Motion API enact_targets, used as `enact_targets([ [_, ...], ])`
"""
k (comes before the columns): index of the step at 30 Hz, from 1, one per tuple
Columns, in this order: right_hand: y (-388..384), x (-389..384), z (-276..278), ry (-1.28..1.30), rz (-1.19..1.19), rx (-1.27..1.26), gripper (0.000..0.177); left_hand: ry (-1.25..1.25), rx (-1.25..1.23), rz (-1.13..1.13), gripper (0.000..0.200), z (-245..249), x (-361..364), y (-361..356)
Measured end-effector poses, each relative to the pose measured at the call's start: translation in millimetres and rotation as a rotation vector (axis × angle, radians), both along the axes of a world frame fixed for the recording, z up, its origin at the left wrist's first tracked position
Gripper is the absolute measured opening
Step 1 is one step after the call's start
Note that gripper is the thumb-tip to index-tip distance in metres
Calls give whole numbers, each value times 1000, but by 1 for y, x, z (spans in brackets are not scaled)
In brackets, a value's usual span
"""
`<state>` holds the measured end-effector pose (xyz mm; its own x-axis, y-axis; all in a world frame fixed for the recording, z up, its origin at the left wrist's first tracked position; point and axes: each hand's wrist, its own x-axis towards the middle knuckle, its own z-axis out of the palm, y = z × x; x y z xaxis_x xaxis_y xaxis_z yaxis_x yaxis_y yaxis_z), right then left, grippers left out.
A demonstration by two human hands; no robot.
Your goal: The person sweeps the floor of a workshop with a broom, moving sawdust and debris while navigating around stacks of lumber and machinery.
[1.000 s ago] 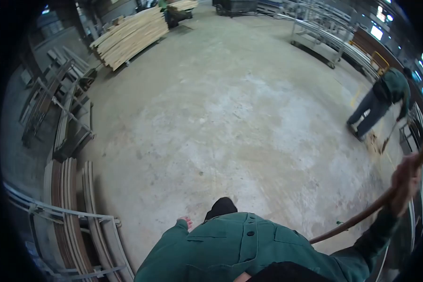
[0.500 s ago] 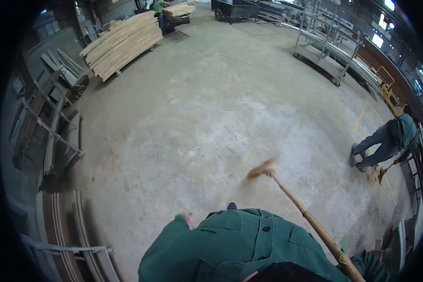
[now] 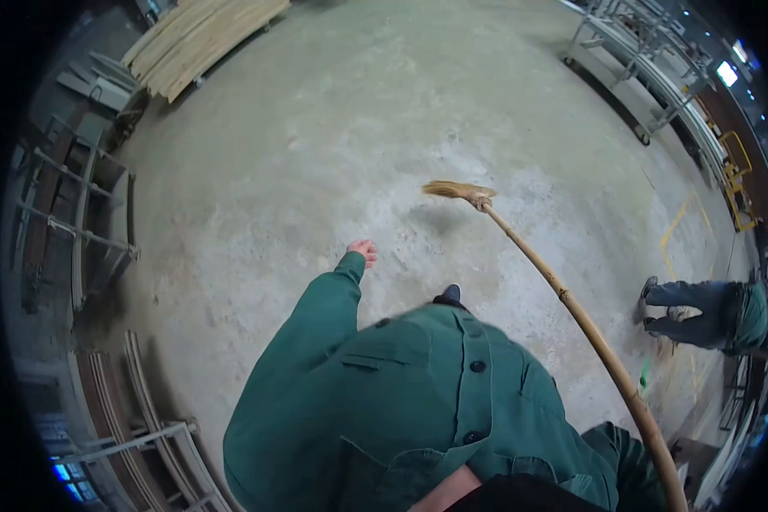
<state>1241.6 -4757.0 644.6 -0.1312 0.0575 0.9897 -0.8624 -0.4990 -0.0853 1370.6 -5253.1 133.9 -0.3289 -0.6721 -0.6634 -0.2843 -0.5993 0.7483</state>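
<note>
A broom (image 3: 563, 294) with a long bamboo handle slants from the lower right up to the middle of the view. Its straw head (image 3: 459, 190) hangs just above the concrete floor, with a shadow below it. My left hand (image 3: 364, 251) reaches forward at the centre left, clear of the broom, its fingers curled loosely and nothing visible in them. The lower end of the handle runs out of the frame beside my green jacket (image 3: 427, 375). My right hand does not show.
A co-worker (image 3: 708, 314) bends over at the right, near yellow floor lines (image 3: 676, 226). Stacked boards (image 3: 200, 43) stand at the upper left, a metal cart (image 3: 619, 85) at the upper right. Metal racks (image 3: 81, 183) and long panels (image 3: 119, 427) line the left side.
The broom head has swung up and forward, away from my body. My left hand has come forward into full view. The co-worker bends lower, and the view has tilted down.
</note>
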Motion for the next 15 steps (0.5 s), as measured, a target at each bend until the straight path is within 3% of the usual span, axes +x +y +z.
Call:
enact_targets([
  [1,-11,-27,1,-205,-56,3,25,-14,22,17,16,-8,-2,1],
  [3,-48,-90,7,-196,-76,-3,26,-269,255,-33,15,-23,9,8],
  [7,-159,-198,10,-216,-88,-55,32,-357,433,87,23,-29,36,18],
  [9,-202,-237,11,-320,-35,-18,31,-96,499,490,26,-31,45,14],
  [10,-221,-250,11,-279,-125,64,30,-82,518,546,28,-26,45,11],
  [13,-283,-286,8,-307,-29,123,30,8,551,565,31,-12,9,-35],
  [15,-318,-296,13,-322,71,230,30,81,565,450,35,-11,-36,-85],
])
